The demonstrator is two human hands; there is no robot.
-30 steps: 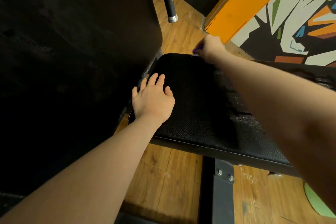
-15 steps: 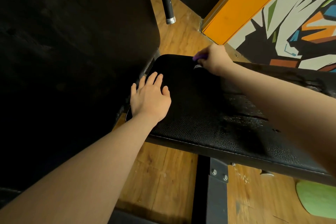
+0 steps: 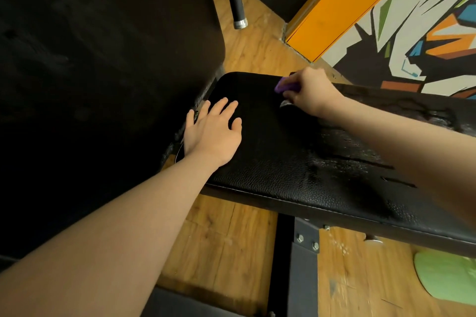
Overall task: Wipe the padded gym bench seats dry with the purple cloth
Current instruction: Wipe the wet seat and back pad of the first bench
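A purple cloth (image 3: 285, 86) is gripped in the right hand (image 3: 310, 94) at the far corner of the bench seat (image 3: 270, 162), steadied by the flat, open left hand (image 3: 212, 134). Wet streaks (image 3: 360, 159) remain; much wiping appears left.

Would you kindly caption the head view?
Right hand wipes the bench seat with a purple cloth; left hand rests flat.
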